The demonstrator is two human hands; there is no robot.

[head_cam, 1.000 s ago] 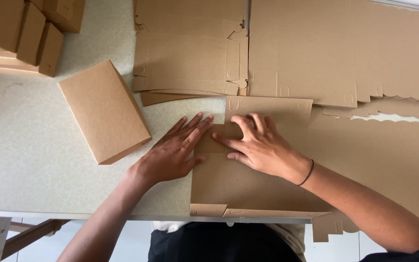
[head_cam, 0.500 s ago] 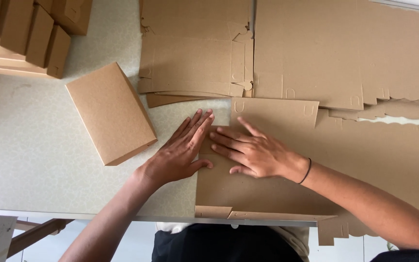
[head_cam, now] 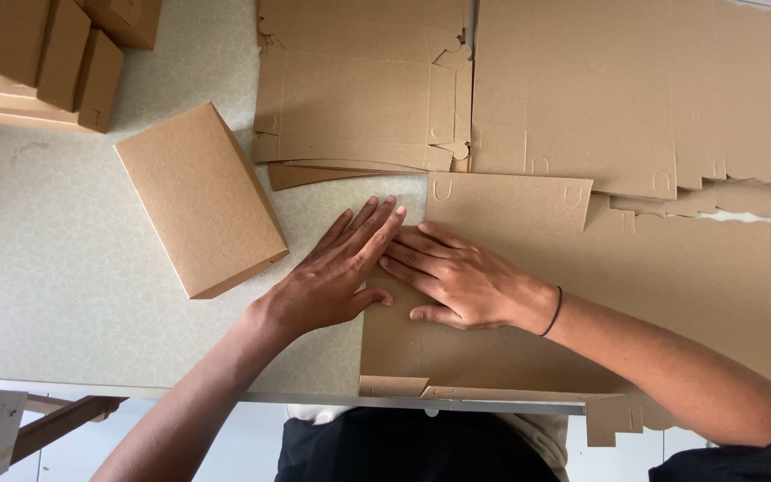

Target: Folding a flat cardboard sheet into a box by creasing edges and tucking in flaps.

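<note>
Off to our left we see a closed brown box (head_cam: 200, 198) lying tilted on the pale patterned table (head_cam: 64, 286). Up in the far left corner we have a row of finished boxes (head_cam: 42, 49) packed side by side. Along the top we see flat die-cut cardboard sheets (head_cam: 359, 98) stacked and overlapping, with a bigger pile (head_cam: 644, 89) just beside them on the right.

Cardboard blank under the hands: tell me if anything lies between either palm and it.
Nothing visible does. The left hand and right hand both lie flat on the cardboard blank, fingers spread, with no other item under them.
</note>
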